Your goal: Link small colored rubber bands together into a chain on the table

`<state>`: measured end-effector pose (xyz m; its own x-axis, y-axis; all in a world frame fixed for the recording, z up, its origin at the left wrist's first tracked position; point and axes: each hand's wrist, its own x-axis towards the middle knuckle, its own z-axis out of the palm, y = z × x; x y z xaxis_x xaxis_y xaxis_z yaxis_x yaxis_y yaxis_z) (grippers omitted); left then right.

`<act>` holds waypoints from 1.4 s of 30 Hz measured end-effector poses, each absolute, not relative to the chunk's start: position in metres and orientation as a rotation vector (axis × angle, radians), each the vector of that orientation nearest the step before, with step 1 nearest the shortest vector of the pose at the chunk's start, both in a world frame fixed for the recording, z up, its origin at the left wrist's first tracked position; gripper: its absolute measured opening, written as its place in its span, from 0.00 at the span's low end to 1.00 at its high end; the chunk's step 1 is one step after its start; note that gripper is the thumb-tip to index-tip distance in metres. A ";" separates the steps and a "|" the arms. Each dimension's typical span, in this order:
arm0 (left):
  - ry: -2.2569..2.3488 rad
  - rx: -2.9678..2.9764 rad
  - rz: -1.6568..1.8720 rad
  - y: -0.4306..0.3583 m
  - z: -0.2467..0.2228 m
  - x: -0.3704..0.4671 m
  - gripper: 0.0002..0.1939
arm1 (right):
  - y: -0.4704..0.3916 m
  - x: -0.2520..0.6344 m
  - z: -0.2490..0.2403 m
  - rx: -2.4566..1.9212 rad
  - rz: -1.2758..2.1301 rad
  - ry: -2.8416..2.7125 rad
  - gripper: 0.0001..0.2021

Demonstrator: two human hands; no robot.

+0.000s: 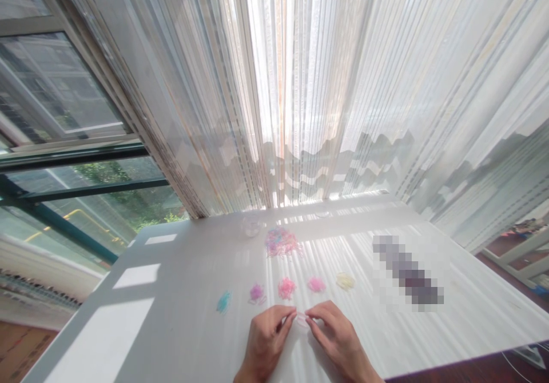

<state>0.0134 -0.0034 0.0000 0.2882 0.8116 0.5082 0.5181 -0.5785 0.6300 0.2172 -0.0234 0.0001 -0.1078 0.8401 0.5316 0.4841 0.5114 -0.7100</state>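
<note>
My left hand (268,334) and my right hand (337,334) meet low over the white table, thumb and forefinger pinched on each. Between their fingertips is a small pale pink rubber band (302,319), its finer shape blurred. Just beyond lie small piles of bands in a row: teal (223,302), purple (257,293), coral pink (286,287), bright pink (317,284) and pale yellow (345,281). Farther back sits a larger mixed heap of pink, purple and blue bands (283,242).
A clear round container (251,226) stands behind the piles on the white table (184,274), and a clear flat piece (321,215) lies near the back edge. At right is a pixelated dark object (409,271). Sheer curtains (300,114) hang behind; a window (86,188) is at left.
</note>
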 end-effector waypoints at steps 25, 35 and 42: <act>1.602 2.365 1.072 0.029 0.029 0.011 0.17 | -0.025 0.219 0.006 -1.319 0.600 -1.637 0.13; 1.609 2.345 0.968 0.026 0.020 0.008 0.17 | -0.025 0.220 0.005 -1.328 0.665 -1.646 0.12; 1.643 2.326 0.978 0.025 0.022 0.007 0.16 | -0.026 0.220 0.006 -1.329 0.660 -1.652 0.10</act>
